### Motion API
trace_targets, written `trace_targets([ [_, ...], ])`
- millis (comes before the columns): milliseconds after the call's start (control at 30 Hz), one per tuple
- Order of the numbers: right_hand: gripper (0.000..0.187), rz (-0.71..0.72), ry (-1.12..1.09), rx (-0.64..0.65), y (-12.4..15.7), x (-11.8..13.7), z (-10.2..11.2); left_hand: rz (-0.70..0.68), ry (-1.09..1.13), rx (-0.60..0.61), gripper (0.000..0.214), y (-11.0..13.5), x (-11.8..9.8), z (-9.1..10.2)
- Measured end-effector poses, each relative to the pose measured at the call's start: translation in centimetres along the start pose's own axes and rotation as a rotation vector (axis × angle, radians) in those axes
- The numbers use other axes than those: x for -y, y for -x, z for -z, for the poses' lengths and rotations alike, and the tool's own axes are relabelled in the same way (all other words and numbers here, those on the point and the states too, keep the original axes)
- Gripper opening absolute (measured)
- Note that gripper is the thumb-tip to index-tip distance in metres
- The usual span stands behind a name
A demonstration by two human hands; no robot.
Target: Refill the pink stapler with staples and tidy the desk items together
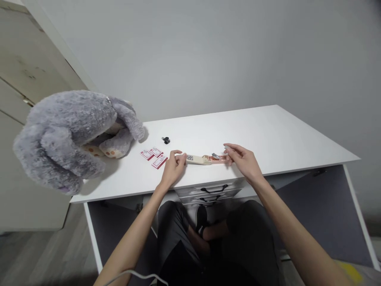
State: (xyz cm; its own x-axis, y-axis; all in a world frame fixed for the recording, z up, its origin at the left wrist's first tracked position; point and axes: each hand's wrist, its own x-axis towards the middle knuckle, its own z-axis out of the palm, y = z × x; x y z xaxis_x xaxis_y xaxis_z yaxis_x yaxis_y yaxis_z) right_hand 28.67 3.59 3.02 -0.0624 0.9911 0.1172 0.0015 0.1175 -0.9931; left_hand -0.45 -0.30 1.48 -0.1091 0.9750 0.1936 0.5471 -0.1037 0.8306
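A long, narrow cream hinged case [196, 159] lies unfolded on the white tabletop, its left part bearing small dark dots. The right part shows a reddish-orange inside, with a small shiny metal piece [215, 156] on it. My left hand [173, 167] pinches the case's left end between thumb and fingers. Over the right end, my right hand [243, 161] has its fingers closed around a small pale piece [226, 147], too small to name. The lower fingers of that hand lie against the case's end and partly cover it.
Left of my left hand lie red-and-white cards [159, 161] and, farther back, a small black object [166, 140]. A big grey plush toy [74, 131] takes up the table's left end. Drawers with black handles [214, 190] sit below the front edge; a grey wall rises behind.
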Motion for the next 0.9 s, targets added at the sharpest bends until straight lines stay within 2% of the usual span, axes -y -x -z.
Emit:
trace_targets([
  [100, 0.056, 0.047, 0.054, 0.017, 0.1, -0.6, 0.5, 0.009, 0.084, 0.05, 0.039, -0.5, 0.4, -0.7],
  [233, 0.052, 0.109, 0.16, 0.01, 0.3, -1.1, 0.6, 0.016, 0.106, 0.059, 0.039, -0.4, 0.8, -0.8],
  [333, 0.041, 0.251, 0.342, 0.001, 0.4, -1.0, 0.5, 0.021, 0.099, 0.049, 0.037, -0.2, 0.5, -0.7],
  [433, 0.033, 0.436, 0.523, 0.049, 0.3, -0.9, 0.5, 0.027, 0.111, 0.05, 0.037, -0.1, 0.1, -0.6],
  [500, 0.03, 0.507, 0.61, 0.083, 0.1, -1.0, 0.4, 0.027, 0.112, 0.048, 0.038, -0.1, 0.1, -0.6],
  [633, 0.028, 0.553, 0.692, 0.101, -0.1, -1.7, 0.2, 0.012, 0.097, 0.046, 0.036, -0.1, 0.4, -0.7],
  [900, 0.027, 0.582, 0.711, 0.116, 0.1, -2.9, 0.0, 0.011, 0.089, 0.048, 0.036, 0.2, 0.6, -0.7],
])
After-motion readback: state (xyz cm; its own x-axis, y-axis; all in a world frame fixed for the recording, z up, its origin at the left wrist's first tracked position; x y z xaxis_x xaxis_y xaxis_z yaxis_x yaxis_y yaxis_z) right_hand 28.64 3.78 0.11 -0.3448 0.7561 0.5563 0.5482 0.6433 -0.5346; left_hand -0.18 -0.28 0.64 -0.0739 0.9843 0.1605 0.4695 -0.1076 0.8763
